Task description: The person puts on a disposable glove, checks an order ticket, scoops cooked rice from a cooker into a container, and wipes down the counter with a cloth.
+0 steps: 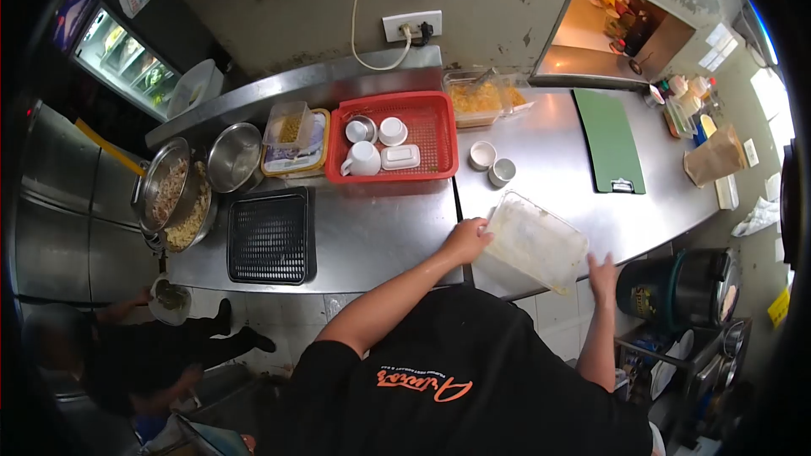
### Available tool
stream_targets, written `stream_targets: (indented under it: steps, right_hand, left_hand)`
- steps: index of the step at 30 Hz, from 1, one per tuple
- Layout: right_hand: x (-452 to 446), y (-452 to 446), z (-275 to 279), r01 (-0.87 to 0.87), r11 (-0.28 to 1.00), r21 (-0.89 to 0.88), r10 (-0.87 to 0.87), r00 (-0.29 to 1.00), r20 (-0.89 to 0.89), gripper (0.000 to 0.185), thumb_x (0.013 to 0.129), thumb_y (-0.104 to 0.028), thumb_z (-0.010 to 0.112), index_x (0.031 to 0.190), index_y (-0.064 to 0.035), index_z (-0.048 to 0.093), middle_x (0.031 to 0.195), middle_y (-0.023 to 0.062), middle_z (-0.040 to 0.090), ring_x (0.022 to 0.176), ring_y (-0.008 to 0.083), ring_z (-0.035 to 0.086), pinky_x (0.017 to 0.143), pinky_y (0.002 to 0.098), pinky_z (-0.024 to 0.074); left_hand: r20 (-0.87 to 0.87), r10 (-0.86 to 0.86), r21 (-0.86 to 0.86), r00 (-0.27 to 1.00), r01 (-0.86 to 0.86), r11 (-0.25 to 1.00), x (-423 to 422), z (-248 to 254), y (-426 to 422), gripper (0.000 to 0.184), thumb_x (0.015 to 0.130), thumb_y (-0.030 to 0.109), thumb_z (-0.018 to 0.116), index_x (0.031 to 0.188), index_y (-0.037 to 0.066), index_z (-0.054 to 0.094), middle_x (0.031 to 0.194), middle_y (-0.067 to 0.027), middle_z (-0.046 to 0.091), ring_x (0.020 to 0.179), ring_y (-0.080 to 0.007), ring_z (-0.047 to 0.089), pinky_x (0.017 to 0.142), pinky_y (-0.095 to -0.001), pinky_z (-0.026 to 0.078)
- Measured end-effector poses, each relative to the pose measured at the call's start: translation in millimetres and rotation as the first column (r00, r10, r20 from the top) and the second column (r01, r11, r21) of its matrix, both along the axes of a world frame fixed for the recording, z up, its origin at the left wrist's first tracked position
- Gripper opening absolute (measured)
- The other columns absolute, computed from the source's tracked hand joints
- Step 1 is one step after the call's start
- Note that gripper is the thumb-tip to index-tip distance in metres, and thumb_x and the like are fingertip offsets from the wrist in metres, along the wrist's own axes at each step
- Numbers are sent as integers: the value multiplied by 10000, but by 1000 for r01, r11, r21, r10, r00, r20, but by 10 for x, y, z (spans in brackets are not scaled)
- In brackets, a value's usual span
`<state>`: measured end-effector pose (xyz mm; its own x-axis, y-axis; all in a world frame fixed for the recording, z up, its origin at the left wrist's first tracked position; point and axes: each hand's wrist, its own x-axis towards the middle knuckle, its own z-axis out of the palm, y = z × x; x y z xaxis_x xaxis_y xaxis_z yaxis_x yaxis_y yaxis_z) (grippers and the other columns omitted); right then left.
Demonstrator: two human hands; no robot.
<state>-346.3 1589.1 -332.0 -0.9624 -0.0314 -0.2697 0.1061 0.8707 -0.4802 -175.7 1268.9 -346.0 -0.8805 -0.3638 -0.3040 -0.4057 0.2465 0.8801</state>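
Observation:
A translucent plastic container [539, 241], cloudy with residue, is tilted over the front edge of the steel counter. My left hand [466, 242] grips it at its left side, fingers closed on the rim. Just off its right corner is my right hand [602, 277], fingers apart and slightly blurred, with nothing visible in it. Behind the container stand two small cups, one white [482, 155] and one greyish [502, 172].
A red basket [452, 139] holds white cups and a dish. Left of it are a black crate [270, 236] and metal bowls of food [234, 156]. A green cutting board [610, 143] lies right. Another person [127, 355] stands lower left, holding a container [169, 301].

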Motion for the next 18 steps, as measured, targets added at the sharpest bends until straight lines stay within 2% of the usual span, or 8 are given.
stream_targets:
  steps: [1, 2, 4, 7, 10, 14, 16, 18]
  right_hand:
    - [175, 46, 49, 108, 982, -154, -57, 950, 305, 631, 845, -256, 640, 1330, 66, 397, 989, 234, 593, 816, 276, 630, 614, 389, 541]
    - [308, 176, -198, 14, 918, -396, 123, 940, 318, 567, 857, -224, 628, 1312, 48, 427, 850, 134, 581, 642, 168, 600, 457, 307, 512]
    - [606, 44, -33, -54, 894, -445, 144, 974, 172, 496, 869, -197, 622, 1306, -24, 462, 778, 44, 568, 599, 139, 586, 485, 274, 529]
    - [806, -124, 336, 53, 745, -665, 153, 957, 247, 466, 879, -125, 585, 1314, -14, 461, 784, 51, 514, 644, 134, 571, 515, 286, 543]
    - [969, -605, 750, -102, 733, -672, 322, 923, 211, 463, 880, -98, 576, 1323, -22, 462, 819, 46, 512, 668, 122, 564, 528, 279, 537]
    - [1104, -1432, 560, -271, 669, -692, 540, 817, 203, 488, 875, -64, 575, 1343, -16, 447, 835, 62, 523, 672, 117, 559, 538, 266, 520]
    - [1205, -1788, 373, -390, 673, -628, 615, 767, 183, 516, 846, -105, 617, 1330, -13, 462, 814, 125, 553, 731, 190, 589, 664, 334, 525]
    - [1373, -2034, 498, -726, 608, -320, 761, 648, -25, 555, 787, -158, 686, 1286, -1, 501, 944, 182, 561, 835, 306, 586, 761, 403, 496]
  left_hand:
    - [-62, 25, -108, 998, -32, 994, -43, -114, 118, 343, 797, 171, 643, 1098, 19, 578, 839, -144, 636, 779, -262, 620, 717, -367, 491]
    - [-124, 47, -213, 991, -73, 974, -38, -229, 192, 334, 789, 131, 654, 1089, 22, 557, 767, -110, 610, 703, -233, 596, 675, -369, 483]
    - [-75, 55, -84, 996, -61, 995, 59, -76, 156, 308, 777, 99, 648, 1056, 28, 539, 723, -83, 571, 671, -205, 571, 641, -351, 470]
    - [-91, 118, 19, 989, -117, 993, 404, 390, -20, 271, 774, 64, 632, 1022, 39, 526, 699, -53, 541, 659, -164, 548, 610, -317, 455]
    - [-110, 223, 0, 969, -225, 974, 951, 625, -295, 314, 784, 50, 630, 1076, 73, 516, 739, -44, 546, 661, -140, 552, 611, -306, 473]
    - [-2, 506, -106, 863, -503, 858, 1721, 450, -624, 345, 756, 57, 651, 1090, 62, 563, 751, -84, 596, 670, -174, 589, 633, -321, 496]
    - [19, 616, -180, 787, -604, 777, 2036, 332, -758, 385, 754, 65, 667, 1133, 69, 600, 787, -87, 604, 692, -179, 589, 651, -316, 494]
    - [21, 689, -311, 725, -650, 693, 2238, 288, -878, 338, 755, 81, 665, 1091, 50, 638, 845, -105, 603, 744, -208, 587, 681, -331, 486]
